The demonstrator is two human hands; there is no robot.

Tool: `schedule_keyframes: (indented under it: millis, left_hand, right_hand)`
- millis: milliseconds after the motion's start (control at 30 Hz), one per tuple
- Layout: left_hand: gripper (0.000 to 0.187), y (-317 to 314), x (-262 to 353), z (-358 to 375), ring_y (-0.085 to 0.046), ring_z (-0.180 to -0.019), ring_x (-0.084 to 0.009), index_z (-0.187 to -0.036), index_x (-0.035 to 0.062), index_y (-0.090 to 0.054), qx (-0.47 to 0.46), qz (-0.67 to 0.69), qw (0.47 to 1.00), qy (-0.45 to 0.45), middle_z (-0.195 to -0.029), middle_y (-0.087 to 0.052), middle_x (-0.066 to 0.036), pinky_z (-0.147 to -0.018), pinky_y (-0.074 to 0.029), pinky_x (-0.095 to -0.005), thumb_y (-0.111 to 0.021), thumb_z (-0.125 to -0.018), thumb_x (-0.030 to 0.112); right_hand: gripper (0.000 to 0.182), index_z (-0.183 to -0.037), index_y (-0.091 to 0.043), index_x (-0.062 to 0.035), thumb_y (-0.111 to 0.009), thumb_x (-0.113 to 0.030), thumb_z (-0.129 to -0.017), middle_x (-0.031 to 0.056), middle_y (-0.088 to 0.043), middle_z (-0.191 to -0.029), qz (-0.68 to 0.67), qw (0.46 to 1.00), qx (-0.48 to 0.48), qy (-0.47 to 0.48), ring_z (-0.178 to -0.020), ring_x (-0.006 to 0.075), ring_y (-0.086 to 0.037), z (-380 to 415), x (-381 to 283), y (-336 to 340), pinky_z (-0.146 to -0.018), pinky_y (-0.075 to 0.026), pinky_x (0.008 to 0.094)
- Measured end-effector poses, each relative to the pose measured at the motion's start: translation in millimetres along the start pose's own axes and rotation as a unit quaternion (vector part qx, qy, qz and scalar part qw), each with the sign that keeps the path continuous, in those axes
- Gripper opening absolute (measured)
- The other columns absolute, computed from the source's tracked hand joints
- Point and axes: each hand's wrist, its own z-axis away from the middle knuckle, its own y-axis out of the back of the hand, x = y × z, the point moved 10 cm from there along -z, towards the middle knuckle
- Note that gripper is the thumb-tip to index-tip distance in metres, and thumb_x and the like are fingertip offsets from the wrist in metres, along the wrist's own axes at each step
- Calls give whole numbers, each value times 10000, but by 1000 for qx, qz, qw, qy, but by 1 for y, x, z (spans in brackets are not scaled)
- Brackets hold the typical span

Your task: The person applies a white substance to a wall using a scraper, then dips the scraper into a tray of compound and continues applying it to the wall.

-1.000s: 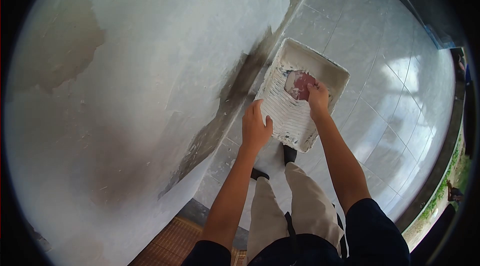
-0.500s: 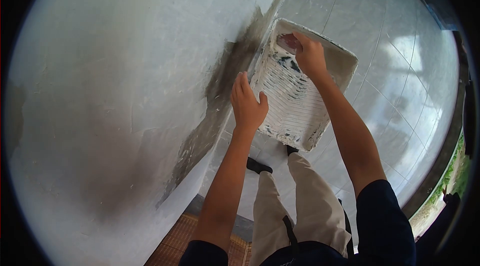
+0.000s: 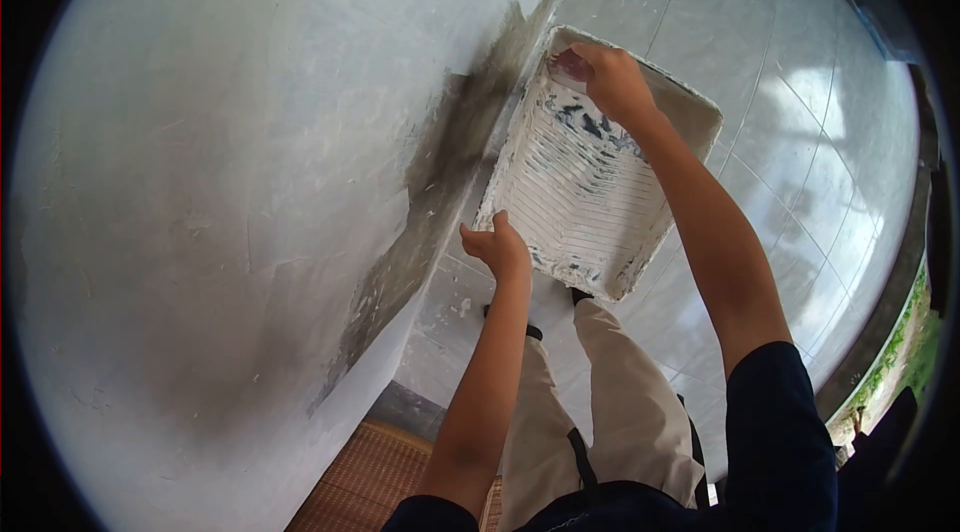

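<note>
A white paint tray (image 3: 590, 202), ribbed and smeared with white paint, is held up over the tiled floor close to the wall. My left hand (image 3: 497, 246) grips the tray's near left edge. My right hand (image 3: 608, 80) reaches into the tray's far deep end, its fingers closed on something small there that the hand mostly hides.
A white plastered wall (image 3: 250, 182) with a dark grey stain along its base fills the left. Glossy pale floor tiles (image 3: 800, 152) lie to the right. My legs in beige trousers (image 3: 600, 402) stand below. A brown mat (image 3: 360, 472) lies at the bottom.
The tray has come up and nearer. My right hand moved from the tray's middle to its far end, covering the reddish patch. My left hand slid down to the near left edge.
</note>
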Motion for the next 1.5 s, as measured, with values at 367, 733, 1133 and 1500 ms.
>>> schedule_keyframes:
  millis: [367,733,1133,1500]
  left_hand:
    - [834,1,-14,-12,-216,-1401,-429,-1438,-135,-185,6,1,1000,6,-1476,-199,-324,-1140,-243,-444,-589,-847,294]
    - [839,2,-14,-11,-207,-1405,-420,-1448,-117,-180,-11,0,1000,4,-1477,-200,-310,-1144,-232,-442,-597,-846,292]
    - [829,1,-4,0,-183,-1422,-413,-1466,-96,-145,-34,-8,999,8,-1501,-150,-289,-1152,-218,-435,-580,-861,264]
    - [828,0,-6,-1,-183,-1419,-412,-1461,-104,-150,-31,-1,1000,2,-1497,-152,-296,-1154,-210,-432,-580,-860,269]
  right_hand:
    - [267,-1073,-687,-83,-622,-49,-817,162,-704,-935,-5,998,-55,-37,-872,350,-663,-11,12,-9,-797,-521,426]
    - [239,-1035,-683,-76,-658,-57,-798,163,-699,-900,-23,998,-64,-5,-861,349,-660,1,-3,-7,-770,-519,429]
    - [296,-1097,-697,-94,-599,-42,-822,185,-697,-910,-22,998,-31,-46,-831,368,-664,-14,22,-14,-779,-531,430]
    - [298,-1143,-669,-77,-588,-61,-857,218,-680,-993,-43,993,-98,-47,-899,405,-640,1,20,-30,-839,-502,415]
